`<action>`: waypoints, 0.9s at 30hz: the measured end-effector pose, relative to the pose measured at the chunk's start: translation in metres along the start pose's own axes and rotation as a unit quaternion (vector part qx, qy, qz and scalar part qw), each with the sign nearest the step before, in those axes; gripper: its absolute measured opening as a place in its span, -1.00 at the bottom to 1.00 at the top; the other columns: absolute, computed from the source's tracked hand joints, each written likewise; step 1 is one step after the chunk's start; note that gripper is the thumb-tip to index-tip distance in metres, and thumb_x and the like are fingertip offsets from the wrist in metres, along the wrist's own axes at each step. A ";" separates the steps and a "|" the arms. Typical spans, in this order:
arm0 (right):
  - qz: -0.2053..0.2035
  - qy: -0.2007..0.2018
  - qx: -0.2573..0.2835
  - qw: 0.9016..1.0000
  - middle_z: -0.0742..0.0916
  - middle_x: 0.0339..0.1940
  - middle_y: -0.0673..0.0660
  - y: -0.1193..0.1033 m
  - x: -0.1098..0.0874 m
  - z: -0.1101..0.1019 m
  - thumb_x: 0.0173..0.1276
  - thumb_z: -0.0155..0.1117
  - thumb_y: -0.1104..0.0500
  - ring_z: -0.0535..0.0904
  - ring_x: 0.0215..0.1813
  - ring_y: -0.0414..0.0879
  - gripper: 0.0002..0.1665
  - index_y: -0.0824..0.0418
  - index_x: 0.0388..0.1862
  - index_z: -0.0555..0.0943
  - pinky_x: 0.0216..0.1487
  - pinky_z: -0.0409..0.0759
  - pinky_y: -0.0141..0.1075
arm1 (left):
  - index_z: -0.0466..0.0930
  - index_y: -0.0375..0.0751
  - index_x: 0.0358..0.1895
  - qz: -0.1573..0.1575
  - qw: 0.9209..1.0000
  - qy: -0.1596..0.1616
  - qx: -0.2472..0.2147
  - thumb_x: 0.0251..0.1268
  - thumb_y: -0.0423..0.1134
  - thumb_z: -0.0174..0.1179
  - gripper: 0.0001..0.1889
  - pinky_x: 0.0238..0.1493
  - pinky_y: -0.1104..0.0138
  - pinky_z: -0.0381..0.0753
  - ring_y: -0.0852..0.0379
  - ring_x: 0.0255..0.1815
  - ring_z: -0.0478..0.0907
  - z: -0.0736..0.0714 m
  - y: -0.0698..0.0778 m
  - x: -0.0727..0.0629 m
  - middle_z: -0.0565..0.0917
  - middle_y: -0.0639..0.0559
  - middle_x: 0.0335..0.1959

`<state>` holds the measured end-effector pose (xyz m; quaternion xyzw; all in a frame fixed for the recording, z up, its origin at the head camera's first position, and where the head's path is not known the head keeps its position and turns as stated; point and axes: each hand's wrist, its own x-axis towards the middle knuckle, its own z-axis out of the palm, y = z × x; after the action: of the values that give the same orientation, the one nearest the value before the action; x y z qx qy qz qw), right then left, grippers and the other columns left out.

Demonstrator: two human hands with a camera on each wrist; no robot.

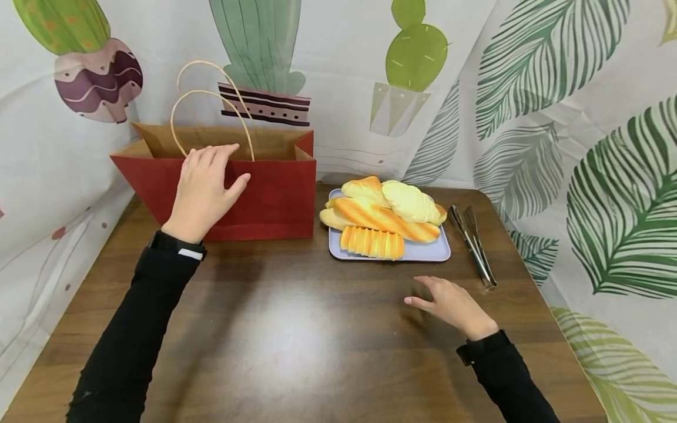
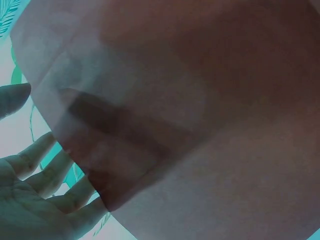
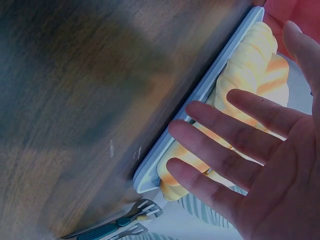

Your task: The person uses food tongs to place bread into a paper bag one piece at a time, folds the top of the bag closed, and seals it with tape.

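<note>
A red paper bag [image 1: 264, 200] stands upright at the back left, its mouth open and its two cord handles [image 1: 211, 92] raised. My left hand [image 1: 203, 185] is at the bag's front rim, thumb apart and fingers extended; whether it touches the paper I cannot tell. In the left wrist view the bag's wall [image 2: 225, 125] fills most of the picture beside the fingers. My right hand [image 1: 449, 302] hovers over the table in front of a tray [image 1: 423, 254], fingers spread and holding nothing. Several breads lie piled on the tray, among them a ridged roll [image 1: 372, 243] and a long loaf [image 1: 388, 218].
Metal tongs [image 1: 473, 247] with dark grips lie to the right of the tray, near the right edge of the wooden table [image 1: 296, 329]. A cloth printed with cacti and leaves [image 1: 344, 70] hangs close behind the bag and tray.
</note>
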<state>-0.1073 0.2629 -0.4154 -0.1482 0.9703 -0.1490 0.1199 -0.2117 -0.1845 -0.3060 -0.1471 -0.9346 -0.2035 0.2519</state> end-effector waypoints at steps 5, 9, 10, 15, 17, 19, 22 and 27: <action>0.008 -0.005 0.008 1.000 0.65 0.07 0.26 0.001 0.002 0.000 0.32 0.11 -0.27 0.59 0.07 0.12 -0.22 0.31 0.24 0.46 0.04 0.54 0.03 | 0.44 -0.30 0.20 -0.001 1.000 0.003 0.021 0.30 -0.13 0.19 -0.53 0.23 -0.14 0.16 -0.33 0.13 0.33 0.005 -0.002 0.003 0.52 -0.30 0.10; 0.014 -0.012 0.010 1.000 0.69 -0.05 0.21 0.001 0.003 0.000 0.32 0.12 -0.27 0.63 -0.04 0.04 -0.24 0.30 0.22 0.48 -0.07 0.58 -0.02 | 0.50 -0.24 0.16 -0.011 0.999 -0.016 0.036 0.35 -0.07 0.14 -0.58 0.13 -0.15 0.14 -0.31 0.06 0.34 0.005 -0.003 0.005 0.55 -0.30 0.05; 0.016 -0.013 0.011 1.000 0.70 -0.06 0.20 0.001 0.003 0.000 0.32 0.12 -0.27 0.63 -0.05 0.03 -0.24 0.30 0.22 0.49 -0.08 0.59 -0.03 | 0.52 -0.23 0.14 -0.011 0.999 -0.018 0.038 0.36 -0.06 0.13 -0.60 0.12 -0.15 0.13 -0.31 0.04 0.34 0.006 -0.003 0.006 0.56 -0.29 0.03; 0.018 -0.014 0.009 1.000 0.70 -0.11 0.18 0.001 0.004 0.000 0.31 0.13 -0.27 0.63 -0.08 0.00 -0.25 0.30 0.21 0.49 -0.12 0.59 -0.05 | 0.58 -0.25 0.01 0.001 0.999 -0.016 0.045 0.39 -0.11 0.10 -0.69 0.05 -0.14 0.14 -0.29 -0.05 0.36 0.007 -0.004 0.007 0.60 -0.29 -0.10; 0.018 -0.014 0.008 1.000 0.70 -0.12 0.17 0.001 0.003 0.000 0.32 0.13 -0.26 0.63 -0.09 -0.01 -0.25 0.30 0.21 0.49 -0.13 0.60 -0.06 | 0.58 -0.28 -0.06 0.009 0.999 -0.012 0.040 0.39 -0.14 0.10 -0.73 0.04 -0.13 0.17 -0.29 -0.08 0.38 0.007 -0.005 0.007 0.61 -0.29 -0.17; 0.018 -0.014 0.009 1.000 0.70 -0.12 0.17 0.001 0.003 0.000 0.32 0.13 -0.26 0.63 -0.08 0.00 -0.25 0.30 0.21 0.49 -0.13 0.60 -0.06 | 0.58 -0.30 -0.12 0.018 0.999 -0.011 0.034 0.38 -0.18 0.12 -0.77 0.02 -0.12 0.21 -0.28 -0.13 0.39 0.008 -0.007 0.008 0.61 -0.29 -0.24; 0.019 -0.015 0.011 1.000 0.70 -0.11 0.18 0.002 0.003 0.000 0.32 0.13 -0.27 0.63 -0.07 0.00 -0.24 0.30 0.22 0.48 -0.13 0.60 -0.06 | 0.56 -0.30 -0.17 0.034 0.999 -0.009 0.030 0.36 -0.22 0.13 -0.82 -0.04 -0.09 0.24 -0.26 -0.20 0.40 0.009 -0.008 0.008 0.61 -0.27 -0.31; 0.019 -0.013 0.015 1.000 0.70 -0.08 0.20 0.003 0.002 0.001 0.32 0.12 -0.28 0.63 -0.05 0.03 -0.23 0.30 0.23 0.48 -0.12 0.60 -0.05 | 0.55 -0.26 -0.18 0.057 0.998 -0.001 0.041 0.36 -0.24 0.12 -0.86 -0.15 -0.08 0.24 -0.23 -0.28 0.38 0.011 -0.010 0.008 0.60 -0.24 -0.36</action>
<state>-0.1096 0.2648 -0.4180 -0.1296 0.9690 -0.1591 0.1380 -0.2269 -0.1870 -0.3129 -0.1898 -0.9326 -0.1503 0.2676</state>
